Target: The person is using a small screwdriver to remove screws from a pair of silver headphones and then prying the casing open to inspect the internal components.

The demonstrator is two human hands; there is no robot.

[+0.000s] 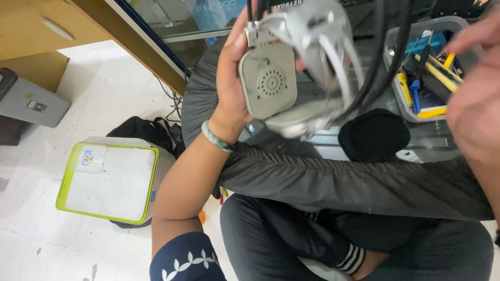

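A repair workshop: a tool tray (401, 99) of screwdrivers (415, 86), a printer (112, 179) on the floor.

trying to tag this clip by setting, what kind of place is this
Probably a small electronics repair spot. The left hand holds a grey headset with its ear pad off, a grey bin of hand tools sits on the glass table, and a white and green printer stands on the floor.

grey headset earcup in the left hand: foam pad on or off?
Off. The grey earcup held in the left hand shows its bare perforated speaker face; a black foam pad lies separately on the dark cloth below.
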